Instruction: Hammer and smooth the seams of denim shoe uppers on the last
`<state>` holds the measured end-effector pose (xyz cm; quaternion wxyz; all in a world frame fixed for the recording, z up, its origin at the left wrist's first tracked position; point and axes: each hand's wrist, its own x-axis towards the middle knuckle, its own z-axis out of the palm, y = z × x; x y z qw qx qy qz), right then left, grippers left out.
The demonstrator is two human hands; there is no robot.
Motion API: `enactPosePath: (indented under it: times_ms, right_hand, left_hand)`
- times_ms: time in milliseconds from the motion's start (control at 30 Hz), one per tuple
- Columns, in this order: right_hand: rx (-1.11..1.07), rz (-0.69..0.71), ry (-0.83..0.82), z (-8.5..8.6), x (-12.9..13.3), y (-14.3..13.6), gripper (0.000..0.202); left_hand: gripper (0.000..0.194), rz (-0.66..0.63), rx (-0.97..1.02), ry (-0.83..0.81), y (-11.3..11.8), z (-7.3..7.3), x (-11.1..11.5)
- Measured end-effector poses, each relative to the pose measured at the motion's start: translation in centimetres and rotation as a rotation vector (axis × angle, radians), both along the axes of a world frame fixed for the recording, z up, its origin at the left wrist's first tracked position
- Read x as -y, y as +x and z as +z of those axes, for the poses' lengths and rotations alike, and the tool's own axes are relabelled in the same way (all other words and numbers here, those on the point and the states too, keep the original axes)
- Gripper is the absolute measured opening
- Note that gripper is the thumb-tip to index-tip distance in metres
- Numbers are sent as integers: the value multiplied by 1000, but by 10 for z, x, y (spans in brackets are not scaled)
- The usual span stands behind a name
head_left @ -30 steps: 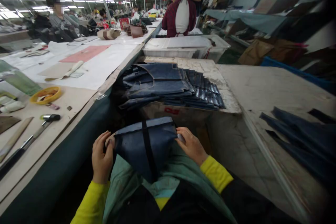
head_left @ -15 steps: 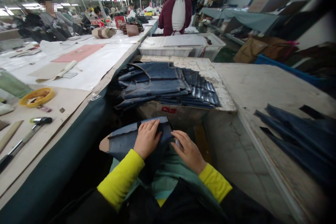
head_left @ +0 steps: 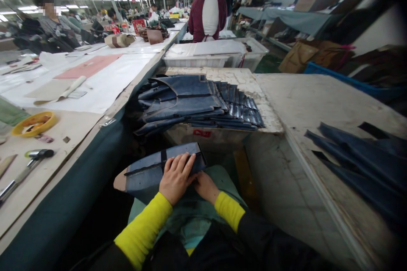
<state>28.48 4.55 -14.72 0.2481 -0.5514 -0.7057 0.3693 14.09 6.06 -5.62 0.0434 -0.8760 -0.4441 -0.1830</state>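
Note:
A dark blue leather piece [head_left: 143, 174] with a black strip along it and a tan tip at its left end lies over my lap, tilted up to the right. My left hand [head_left: 176, 178] grips it from above, fingers laid across its surface near the right end. Tucked close beside the left thumb, my right hand [head_left: 205, 185] is closed at the lower edge of the piece. Its fingertips are partly hidden, and I cannot make out what they hold. A green apron [head_left: 222, 178] shows beneath both hands.
Ahead is a fanned stack of blue leather pieces [head_left: 190, 97] on a worn white board [head_left: 267, 114]. More blue pieces [head_left: 352, 156] lie on the right-hand table [head_left: 286, 89]. On the left bench are a hammer [head_left: 38, 156] and a yellow dish [head_left: 25, 131]. A person [head_left: 208, 12] sits beyond.
My right hand has moved left, from beside the piece's right end to under the left hand. The small pale thing seen in its fingers is now hidden. The view has shifted slightly.

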Motion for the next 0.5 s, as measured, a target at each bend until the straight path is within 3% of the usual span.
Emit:
enactPosePath:
  times_ms: [133, 333, 500]
  right_hand:
    - [-77, -47, -13, -5, -2, 11, 35]
    - [-203, -245, -94, -3, 5, 55, 35]
    - [-324, -298, -317, -11, 27, 68, 49]
  left_hand:
    - [50, -5, -4, 32, 0, -3, 5]
    - [53, 17, 96, -18, 3, 4, 5]
    - [47, 28, 112, -6, 5, 8, 3]
